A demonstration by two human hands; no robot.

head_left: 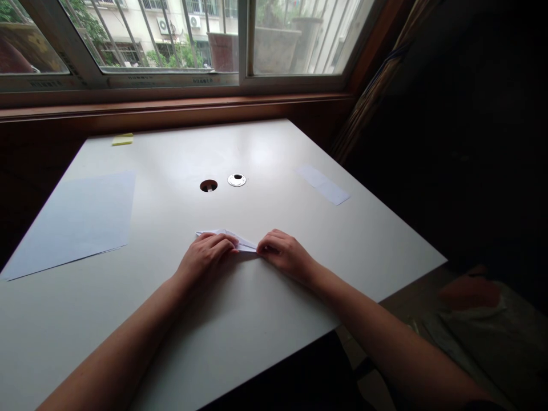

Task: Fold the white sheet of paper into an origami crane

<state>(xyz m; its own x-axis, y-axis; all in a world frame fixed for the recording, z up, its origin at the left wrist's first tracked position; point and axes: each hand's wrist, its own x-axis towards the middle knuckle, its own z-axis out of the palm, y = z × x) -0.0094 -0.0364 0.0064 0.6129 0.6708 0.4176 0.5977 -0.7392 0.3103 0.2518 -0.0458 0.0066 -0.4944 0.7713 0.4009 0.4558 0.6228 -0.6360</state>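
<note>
Folded white paper [246, 246] lies on the white counter [261, 314], near the middle, between the person's two hands and partly covered by the left one. It is long and narrow, with a pointed end poking out past the left hand [210, 246]. Left hand lies over the paper, fingers bent across it; can't tell if its grip closes on the paper or only presses. Right hand [285, 251] has a narrow grip: thumb and fingertips pinch the paper's right tip.

Elsewhere on the counter: large paper sheets [81, 222] at left, edges slightly offset; yellow sticky notes [122, 139] by the far left corner; round hole [209, 186] beyond the hands, white ring cover [237, 180] just right of it; creased paper strip [323, 184] near the right edge. Window frame [171, 80] behind the counter, planters [277, 48] outside. Right side dark.
</note>
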